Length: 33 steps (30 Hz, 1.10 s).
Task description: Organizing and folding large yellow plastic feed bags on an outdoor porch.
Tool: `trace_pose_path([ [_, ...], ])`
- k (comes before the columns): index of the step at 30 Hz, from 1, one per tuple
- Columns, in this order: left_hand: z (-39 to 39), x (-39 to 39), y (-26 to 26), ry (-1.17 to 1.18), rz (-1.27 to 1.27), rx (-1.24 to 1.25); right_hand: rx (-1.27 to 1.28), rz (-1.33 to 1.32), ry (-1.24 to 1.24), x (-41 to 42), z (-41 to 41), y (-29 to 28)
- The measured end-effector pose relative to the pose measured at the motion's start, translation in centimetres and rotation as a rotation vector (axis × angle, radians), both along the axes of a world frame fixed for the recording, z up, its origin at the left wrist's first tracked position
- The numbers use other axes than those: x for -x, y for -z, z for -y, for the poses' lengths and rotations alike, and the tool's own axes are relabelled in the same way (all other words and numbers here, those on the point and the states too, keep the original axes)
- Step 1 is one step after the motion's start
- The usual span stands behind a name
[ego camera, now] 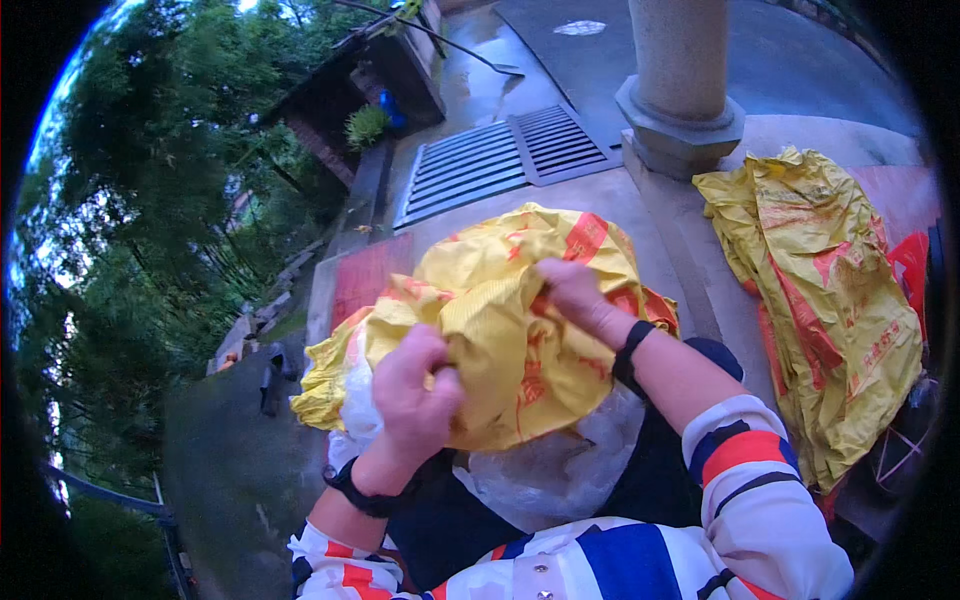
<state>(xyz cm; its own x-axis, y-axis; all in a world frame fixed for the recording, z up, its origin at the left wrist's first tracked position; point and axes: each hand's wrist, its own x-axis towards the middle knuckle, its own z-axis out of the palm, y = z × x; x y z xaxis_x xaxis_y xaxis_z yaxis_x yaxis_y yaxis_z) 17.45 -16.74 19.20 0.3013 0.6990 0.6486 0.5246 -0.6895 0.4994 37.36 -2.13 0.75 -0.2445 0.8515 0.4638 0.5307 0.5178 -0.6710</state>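
Observation:
Between both hands a yellow woven plastic sack with red printing is pulled up in folds. My left hand grips its near left edge in a fist. My right hand pinches the fabric farther up on the right. More yellow sack material with red bands bulges behind the hands; whether it is the same sack I cannot tell. Below hangs a clear plastic film liner, lying between my knees and partly covered by the sack.
Another crumpled yellow woven sack lies to the right, beside a red plastic piece. Ahead are a metal drain grate and a stone column. A long-handled tool lies beyond. Trees fill the left.

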Motion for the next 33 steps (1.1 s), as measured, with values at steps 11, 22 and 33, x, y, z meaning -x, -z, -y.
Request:
trace_pose_path([
  [11,1.6,1.8,0.1,-0.130,0.384,0.126,0.142,0.055,0.379,-6.1,-0.1,0.9],
  [22,-5.0,-3.7,3.6,0.035,0.200,0.508,0.359,-0.627,-0.399,-2.2,5.2,-8.3],
  [33,-8.7,7.4,14.9,-0.312,0.235,0.587,0.477,-0.963,0.333,-12.2,-1.0,-4.0],
])
